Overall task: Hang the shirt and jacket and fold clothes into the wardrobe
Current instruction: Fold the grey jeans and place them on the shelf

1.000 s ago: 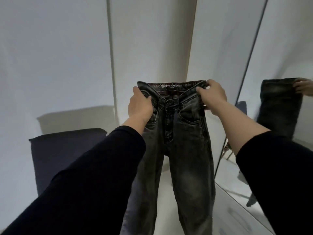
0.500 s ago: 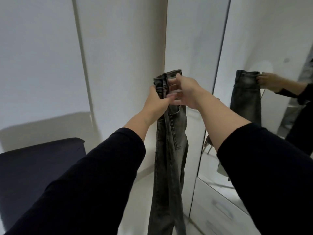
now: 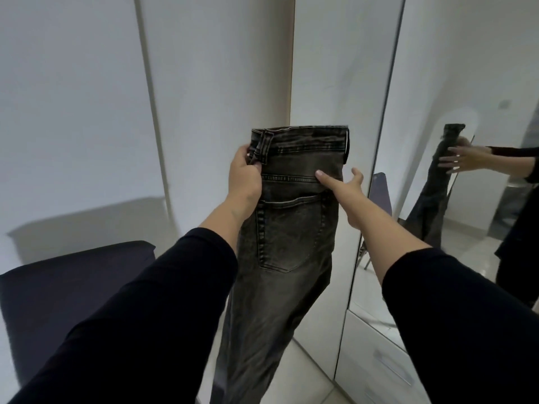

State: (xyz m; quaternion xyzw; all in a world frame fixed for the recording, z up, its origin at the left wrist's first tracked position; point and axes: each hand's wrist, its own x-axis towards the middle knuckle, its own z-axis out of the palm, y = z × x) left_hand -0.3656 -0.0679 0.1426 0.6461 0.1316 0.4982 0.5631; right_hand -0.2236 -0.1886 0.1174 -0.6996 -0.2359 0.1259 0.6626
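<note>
White wardrobe doors [image 3: 87,112] stood behind. Jeans [image 3: 291,228], spread wide a second earlier, now hung folded lengthwise; left hand [image 3: 243,177] gripped the waistband, right hand [image 3: 342,188] lay open, smoothing them. Folding had begun.

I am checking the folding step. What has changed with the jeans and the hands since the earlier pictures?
The jeans, held open by the waistband a second ago, are now folded leg on leg, back pocket showing. The right hand has let go and lies open against them. The left hand still grips the waistband; the jeans still hang.
</note>
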